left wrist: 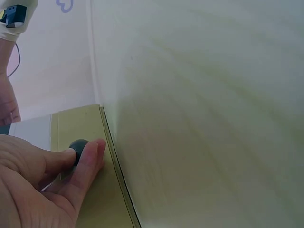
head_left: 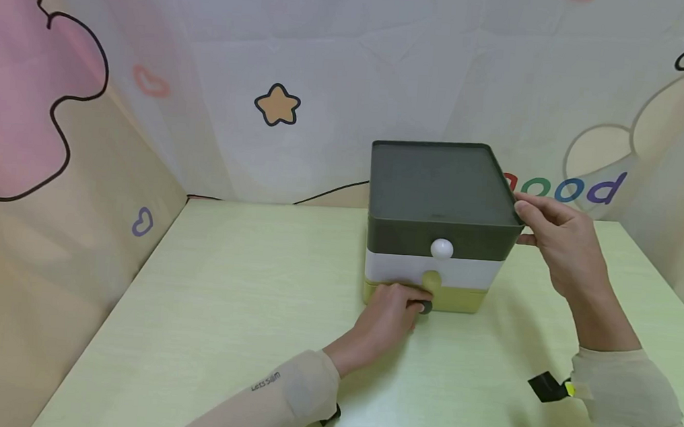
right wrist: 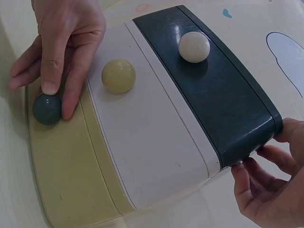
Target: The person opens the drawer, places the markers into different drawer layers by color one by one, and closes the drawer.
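Note:
A small drawer box [head_left: 442,184] stands on the table, with a dark green top tier, a white middle tier and a yellow-green bottom tier [head_left: 461,301]. My left hand [head_left: 385,319] pinches the round dark knob [right wrist: 47,109] on the bottom drawer between thumb and fingers. All three drawer fronts look closed. At the box's upper right front corner, my right hand [head_left: 566,246] grips the dark top tier, thumb at the rim and fingertips against the side. A yellow-green knob [right wrist: 118,76] sits on the white drawer, and a white knob [right wrist: 194,47] on the dark one.
The pale green table [head_left: 241,299] spreads out around the box. A printed cloth backdrop [head_left: 329,54] hangs behind it and along both sides. Each sleeve carries a small black wrist device [head_left: 549,387].

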Tool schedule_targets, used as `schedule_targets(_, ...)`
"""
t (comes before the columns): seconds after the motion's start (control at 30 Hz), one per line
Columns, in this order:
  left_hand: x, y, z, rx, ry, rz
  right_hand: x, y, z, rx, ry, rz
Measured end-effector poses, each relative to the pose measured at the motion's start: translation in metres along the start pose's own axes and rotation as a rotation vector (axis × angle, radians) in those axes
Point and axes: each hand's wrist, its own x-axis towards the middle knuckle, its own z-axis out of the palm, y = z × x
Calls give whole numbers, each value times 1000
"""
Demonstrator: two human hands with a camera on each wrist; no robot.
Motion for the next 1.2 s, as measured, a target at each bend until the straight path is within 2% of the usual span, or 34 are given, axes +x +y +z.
schedule_targets(0.43,3,2,0,31,23,15,-1,-3,0,41,2,0)
schedule_targets(0.7,3,3,-1,133,66,56,-1,-2,2,49,2,12)
schedule_targets(0.8,2,2,-1,160,70,31,-1,-2,4,48,8,12)
schedule_targets(1.0,-1,4,-3,294,63,-39,-1,-3,5,28,21,21)
schedule_targets(1.2,-5,6,-4,324,32,-6,-3,-4,4,76,36,41)
